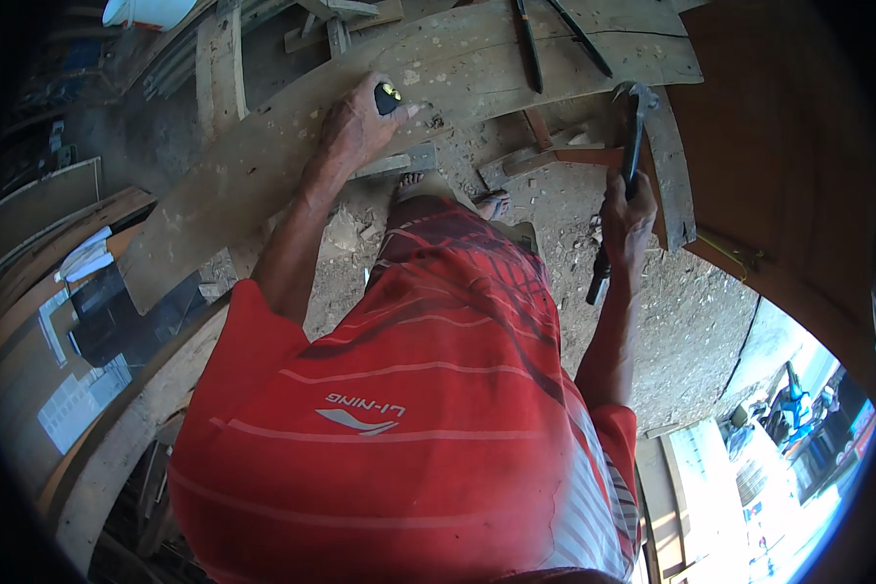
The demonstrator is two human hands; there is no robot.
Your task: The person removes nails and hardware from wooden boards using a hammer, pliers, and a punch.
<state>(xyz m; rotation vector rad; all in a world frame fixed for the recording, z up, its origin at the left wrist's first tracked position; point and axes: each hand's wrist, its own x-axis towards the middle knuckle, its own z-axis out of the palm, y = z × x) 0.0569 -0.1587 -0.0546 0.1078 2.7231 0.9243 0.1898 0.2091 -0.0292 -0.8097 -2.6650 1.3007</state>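
Note:
My left hand (360, 127) rests over the worn wooden workbench plank (292, 131), its fingers wrapped round a small black-and-yellow tape measure (387, 98). To the right, my right hand (629, 214) grips the dark handle of a claw hammer (635, 127). The hammer stands nearly upright in view, metal head at the far end, by the bench's right end. Its grip sticks out below my fist. Two long, slim dark tools, a left one (529, 49) and a right one (581, 39), lie on the plank's far right part; their kind is unclear.
A large brown wooden panel (779, 127) stands along the right. Wooden offcuts (526, 161) and shavings lie on the dirt floor (691, 341) around my feet. At left are boards, papers (86, 399) and a dark flat box (131, 316). A white bucket (149, 12) is at far left.

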